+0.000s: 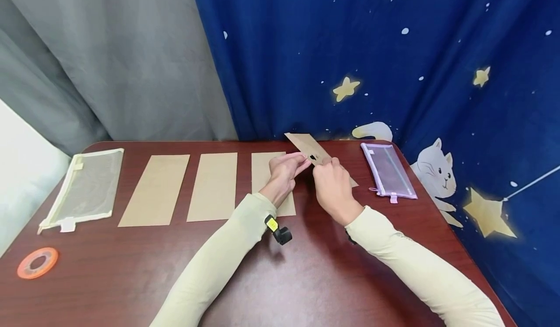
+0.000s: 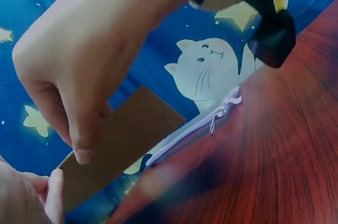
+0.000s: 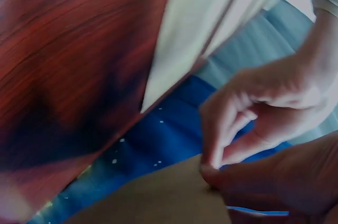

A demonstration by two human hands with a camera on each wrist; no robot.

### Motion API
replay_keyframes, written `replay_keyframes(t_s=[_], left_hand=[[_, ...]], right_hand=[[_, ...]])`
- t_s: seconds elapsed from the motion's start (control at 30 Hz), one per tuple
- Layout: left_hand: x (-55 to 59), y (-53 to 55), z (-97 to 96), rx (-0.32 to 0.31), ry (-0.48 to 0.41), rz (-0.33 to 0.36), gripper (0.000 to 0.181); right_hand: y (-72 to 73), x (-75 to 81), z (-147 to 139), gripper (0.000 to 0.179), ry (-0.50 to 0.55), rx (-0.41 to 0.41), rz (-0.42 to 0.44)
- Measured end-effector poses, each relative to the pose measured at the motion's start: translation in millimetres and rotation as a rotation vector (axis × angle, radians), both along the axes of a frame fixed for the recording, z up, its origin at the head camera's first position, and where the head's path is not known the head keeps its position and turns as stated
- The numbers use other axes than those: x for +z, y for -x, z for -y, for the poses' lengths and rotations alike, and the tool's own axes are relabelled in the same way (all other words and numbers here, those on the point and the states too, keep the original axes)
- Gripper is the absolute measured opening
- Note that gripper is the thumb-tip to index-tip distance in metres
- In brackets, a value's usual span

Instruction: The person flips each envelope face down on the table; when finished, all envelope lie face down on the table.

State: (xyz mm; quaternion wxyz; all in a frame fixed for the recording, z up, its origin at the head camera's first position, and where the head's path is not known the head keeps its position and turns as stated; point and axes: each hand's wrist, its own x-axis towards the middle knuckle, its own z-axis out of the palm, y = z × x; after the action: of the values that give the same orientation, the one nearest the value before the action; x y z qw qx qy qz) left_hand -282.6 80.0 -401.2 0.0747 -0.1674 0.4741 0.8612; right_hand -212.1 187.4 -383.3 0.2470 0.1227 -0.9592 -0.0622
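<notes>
Both hands hold a flat brown kraft-paper rectangle (image 1: 306,143), tilted above the far side of the table. My left hand (image 1: 285,169) pinches its near left edge between thumb and fingers; a small dark mark shows on the paper beside these fingertips. On the near edge, just to the right, my right hand (image 1: 334,186) grips the paper with curled fingers. The left wrist view shows the right hand (image 2: 90,65) with its thumb against the brown face, and the left fingers at the lower corner. In the right wrist view the fingertips of both hands meet at the paper's edge (image 3: 174,187).
Three similar brown rectangles lie in a row: one at left (image 1: 155,191), one in the middle (image 1: 213,186), one partly under the left arm (image 1: 262,164). A cream mesh zip pouch (image 1: 94,183) and an orange tape roll (image 1: 38,263) lie left, a purple mesh pouch (image 1: 389,169) right.
</notes>
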Motion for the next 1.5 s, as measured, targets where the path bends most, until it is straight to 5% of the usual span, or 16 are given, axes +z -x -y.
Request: replay_keyframes(t_s=[0.13,0.3,0.57,0.87,1.1,1.3,1.5], left_hand=[[-3.0,-1.4,-0.9,0.03,-0.012,-0.024,0.025],[-10.6,-2.4,-3.6,0.039,-0.033,-0.061,0.033],[-28.2,-12.6,-13.7,-0.167,0.008,0.041,0.041],[-37.1,-21.6,-21.8,-0.209,0.053,0.027,0.037],[-34.6,-19.3,-10.7,-0.206,0.234,-0.052,0.032],[-34.1,-16.8,0.6,-0.211,0.509,-0.149,0.028],[-35.7,-18.1,3.2,-0.182,0.663,-0.197,0.03]], right_hand=[[3.6,-8.3,-1.0,0.01,-0.07,0.015,-0.086],[4.9,1.6,-5.0,0.012,0.07,-0.03,-0.076],[-0.1,31.9,-10.9,0.016,0.445,-0.067,0.022],[-3.9,31.4,-17.9,0.011,0.56,-0.072,0.074],[4.6,29.8,-38.5,0.028,0.631,-0.049,0.047],[17.4,24.2,-59.4,0.022,0.764,-0.066,0.123],[30.5,7.9,-84.5,0.019,0.973,-0.159,0.258]])
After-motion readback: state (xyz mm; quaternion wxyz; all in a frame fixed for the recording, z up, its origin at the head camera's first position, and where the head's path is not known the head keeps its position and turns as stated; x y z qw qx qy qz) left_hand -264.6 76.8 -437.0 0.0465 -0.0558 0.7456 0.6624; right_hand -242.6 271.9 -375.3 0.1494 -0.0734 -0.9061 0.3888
